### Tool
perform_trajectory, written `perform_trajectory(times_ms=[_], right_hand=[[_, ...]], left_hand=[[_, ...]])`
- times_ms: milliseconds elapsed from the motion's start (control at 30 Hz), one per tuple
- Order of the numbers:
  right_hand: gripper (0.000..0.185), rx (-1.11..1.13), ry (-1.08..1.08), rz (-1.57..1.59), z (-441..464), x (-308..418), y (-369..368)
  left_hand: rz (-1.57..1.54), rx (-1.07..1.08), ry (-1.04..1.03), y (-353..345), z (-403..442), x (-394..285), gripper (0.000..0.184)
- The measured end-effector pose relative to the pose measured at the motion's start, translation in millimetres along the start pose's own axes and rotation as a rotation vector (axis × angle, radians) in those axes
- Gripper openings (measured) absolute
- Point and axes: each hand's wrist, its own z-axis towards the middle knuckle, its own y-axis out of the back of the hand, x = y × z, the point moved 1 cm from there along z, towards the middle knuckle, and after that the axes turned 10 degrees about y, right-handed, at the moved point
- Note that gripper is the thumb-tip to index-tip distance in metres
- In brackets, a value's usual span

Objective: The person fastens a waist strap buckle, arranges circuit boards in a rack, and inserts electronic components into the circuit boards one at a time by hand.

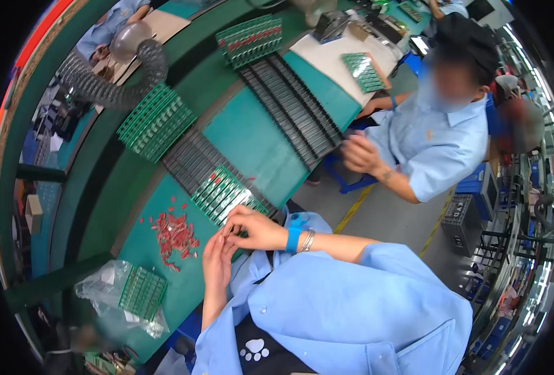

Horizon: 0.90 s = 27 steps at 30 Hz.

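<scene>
My left hand and my right hand meet at the near edge of a green circuit board panel. Their fingertips are pinched close together; anything between them is too small or hidden to make out. The right wrist wears a blue band. The panel lies on a black slotted rack, with a few red parts on its upper left end. Left of my hands, a loose pile of small red parts is spread on the green table mat.
More green board panels stand at the rack's far end. A second black rack lies alongside. A board in a clear plastic bag sits at lower left. A co-worker in light blue sits at right, one hand near the second rack.
</scene>
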Motion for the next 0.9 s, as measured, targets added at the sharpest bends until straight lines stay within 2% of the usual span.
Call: perform_trajectory(times_ms=[33,100,167,200,267,467,600,667,700,767,800,900], right_hand=[[0.015,0.011,-0.002,0.036,-1.5,-3.7,-3.7],[0.02,-0.004,0.06,-0.177,-2.0,-7.4,-7.2],[0.021,-0.033,0.272,-0.503,2.4,-6.1,-9.9],[0.021,-0.025,0.273,-0.472,3.7,-7.6,-12.7],[0.018,0.115,0.344,-0.806,5.2,-9.9,-18.6],[0.01,0.145,0.297,-0.76,12.1,-15.5,-26.5],[0.02,0.221,0.196,-0.71,19.4,-20.3,-16.5],[0.018,0.051,0.213,-0.59,27.8,-27.4,-5.7],[0.017,-0.03,0.16,-0.545,33.0,-35.6,1.4],[0.017,-0.049,0.123,-0.552,42.5,-45.3,20.8],[0.018,-0.048,0.154,-0.581,45.4,-51.5,28.2],[0.019,-0.065,0.213,-0.635,54.0,-59.9,36.2]], left_hand=[[0.007,-0.037,0.0,5.8,0.4,2.4,0.032],[-0.073,0.015,-0.025,14.0,3.6,6.2,0.025],[-0.104,-0.039,-0.051,13.9,6.0,10.9,0.019],[-0.101,-0.07,-0.055,11.7,7.7,14.9,0.019],[-0.231,-0.183,-0.144,8.0,10.8,22.8,0.014],[-0.23,-0.252,-0.2,4.0,9.4,20.9,0.014],[-0.072,-0.386,-0.157,-4.4,5.2,11.0,0.014],[0.184,-0.485,-0.253,10.3,3.3,6.1,0.016],[0.178,-0.497,-0.251,22.4,2.6,3.3,0.016],[0.992,-0.598,-0.596,44.2,-1.4,-3.5,0.023],[0.99,-0.604,-0.595,52.1,-2.3,-4.3,0.023],[1.393,-0.67,-0.567,69.3,-7.0,-5.0,0.031]])
